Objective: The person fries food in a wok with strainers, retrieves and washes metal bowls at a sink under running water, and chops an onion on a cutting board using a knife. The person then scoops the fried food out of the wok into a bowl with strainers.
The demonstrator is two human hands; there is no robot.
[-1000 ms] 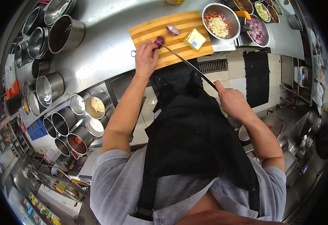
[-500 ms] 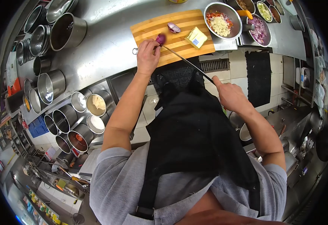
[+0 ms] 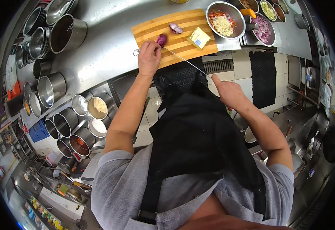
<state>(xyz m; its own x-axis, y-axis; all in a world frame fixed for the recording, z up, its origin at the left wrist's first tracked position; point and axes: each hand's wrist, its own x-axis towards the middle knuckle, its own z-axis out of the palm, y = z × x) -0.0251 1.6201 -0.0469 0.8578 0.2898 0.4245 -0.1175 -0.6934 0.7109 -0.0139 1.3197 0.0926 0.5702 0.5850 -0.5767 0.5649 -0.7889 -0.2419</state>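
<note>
The glossy, rounded purple onion piece [image 3: 162,39] lay on the striped wooden board [image 3: 146,31], the left hand [image 3: 149,53] closed against it. The right hand [image 3: 228,91] was clamped on the long, thin steel knife [image 3: 184,60], its tip at the onion. Nearby, a cut-faced purple onion half [image 3: 176,28] appeared unsliced; chopped purple onion [image 3: 263,30] already sat in a steel bowl [image 3: 274,37].

Well behind the bare fingers [image 3: 152,45], the short sleeves [image 3: 110,172] of a grey shirt [image 3: 186,191] show; a black apron [image 3: 190,142] with broad straps [image 3: 151,199] covers its front. Dark shoes [image 3: 163,82] appear between both sets of fingers.
</note>
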